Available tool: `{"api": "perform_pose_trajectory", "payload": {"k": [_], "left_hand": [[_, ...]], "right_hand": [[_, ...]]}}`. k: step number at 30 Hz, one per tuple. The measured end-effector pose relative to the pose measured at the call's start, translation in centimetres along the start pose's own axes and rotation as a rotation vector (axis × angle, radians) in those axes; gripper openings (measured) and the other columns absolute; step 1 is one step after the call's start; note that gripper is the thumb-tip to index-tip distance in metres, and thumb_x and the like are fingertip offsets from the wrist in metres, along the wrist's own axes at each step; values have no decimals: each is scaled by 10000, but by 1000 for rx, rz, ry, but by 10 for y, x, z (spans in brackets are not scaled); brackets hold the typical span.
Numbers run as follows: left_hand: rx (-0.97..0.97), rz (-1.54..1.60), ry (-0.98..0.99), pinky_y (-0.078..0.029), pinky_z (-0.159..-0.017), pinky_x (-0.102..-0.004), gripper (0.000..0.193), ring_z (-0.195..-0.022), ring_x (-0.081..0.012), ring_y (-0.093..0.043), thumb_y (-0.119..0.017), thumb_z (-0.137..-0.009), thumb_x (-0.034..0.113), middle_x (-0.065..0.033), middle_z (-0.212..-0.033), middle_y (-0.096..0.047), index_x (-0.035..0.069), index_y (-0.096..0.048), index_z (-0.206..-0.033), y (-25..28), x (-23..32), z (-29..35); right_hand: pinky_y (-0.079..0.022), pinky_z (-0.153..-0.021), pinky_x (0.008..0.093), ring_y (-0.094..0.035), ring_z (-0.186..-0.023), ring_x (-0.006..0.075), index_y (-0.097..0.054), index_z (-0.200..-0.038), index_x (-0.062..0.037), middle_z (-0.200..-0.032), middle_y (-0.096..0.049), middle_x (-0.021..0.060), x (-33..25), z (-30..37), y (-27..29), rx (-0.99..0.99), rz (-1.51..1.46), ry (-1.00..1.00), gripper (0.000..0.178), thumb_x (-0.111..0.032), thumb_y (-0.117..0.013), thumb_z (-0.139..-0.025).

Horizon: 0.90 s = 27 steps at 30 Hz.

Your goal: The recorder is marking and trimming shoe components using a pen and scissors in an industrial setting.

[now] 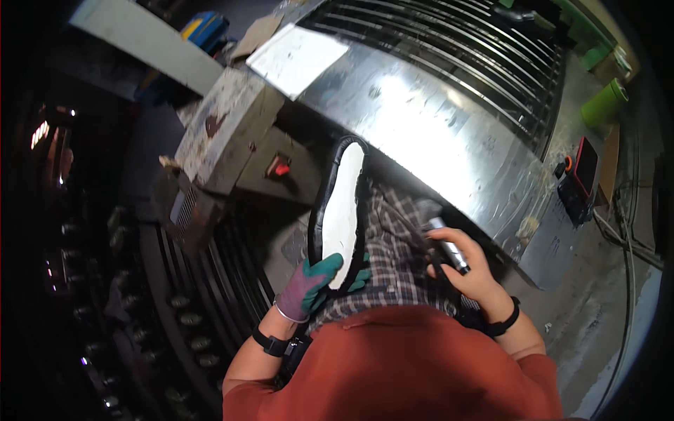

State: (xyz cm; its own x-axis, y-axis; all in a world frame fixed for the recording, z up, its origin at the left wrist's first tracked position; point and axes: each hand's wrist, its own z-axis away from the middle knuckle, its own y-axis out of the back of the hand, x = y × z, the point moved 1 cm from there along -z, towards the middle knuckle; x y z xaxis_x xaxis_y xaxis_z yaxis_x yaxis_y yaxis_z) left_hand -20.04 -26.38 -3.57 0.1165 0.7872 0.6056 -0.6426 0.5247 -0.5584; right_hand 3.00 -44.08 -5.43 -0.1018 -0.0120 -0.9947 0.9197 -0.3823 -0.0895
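Observation:
My left hand [314,283], in a teal and purple glove, is closed around the lower end of a shoe upper [342,203]. The upper's white sole side faces up, with black material folded over its rim, and it stands nearly upright above my lap. Bare and a little to the right, my right hand [476,275] grips a hand tool with a shiny silver cylindrical part [449,244]. Motion blurs the tool's far end, so its exact kind is unclear. A gap separates the tool from the upper.
A shiny metal worktop [421,119] lies ahead, with a white sheet [298,59] at its left and rollers [449,42] behind. At right are a green bottle [604,103] and a red-framed device [585,166]. A worn machine box [232,126] carries a red switch [281,169].

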Motion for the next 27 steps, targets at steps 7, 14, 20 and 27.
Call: {"api": "perform_pose_trajectory", "payload": {"k": [7,14,20,27], "left_hand": [[-39,106,-15,-477,-988,-426,576,-1136,-347,-578,-638,-898,207,-201,-1259,-556,-44,-399,-1358,40,-52,21],[-77,161,4,-464,-999,-405,723,-1171,-320,-562,-732,-802,284,-208,-1288,-542,-71,-406,-1341,64,-64,21],[-71,91,-21,-466,-998,-401,596,-1146,-291,-571,-649,-865,242,-183,-1262,-555,-67,-425,-1322,64,-60,23],[-115,-306,-196,-478,-983,-380,410,-1111,-266,-585,-538,-924,51,-166,-1236,-570,-20,-452,-1319,64,-56,25]], "right_hand": [[-336,-519,163,-466,-623,22,-457,-1313,-69,-885,-600,32,18,-3,-61,-383,-595,-493,491,-63,-664,-868],[-354,-509,211,-460,-593,78,-456,-1300,-93,-860,-603,84,27,-13,-82,-325,-799,-556,496,-110,-693,-864],[-314,-493,205,-425,-581,66,-463,-1298,-109,-810,-562,54,29,-18,-91,-300,-674,-579,459,-113,-667,-887],[-308,-497,191,-423,-594,53,-478,-1289,-100,-784,-529,29,26,-11,-89,-368,-773,-617,440,-87,-658,-887]]}}
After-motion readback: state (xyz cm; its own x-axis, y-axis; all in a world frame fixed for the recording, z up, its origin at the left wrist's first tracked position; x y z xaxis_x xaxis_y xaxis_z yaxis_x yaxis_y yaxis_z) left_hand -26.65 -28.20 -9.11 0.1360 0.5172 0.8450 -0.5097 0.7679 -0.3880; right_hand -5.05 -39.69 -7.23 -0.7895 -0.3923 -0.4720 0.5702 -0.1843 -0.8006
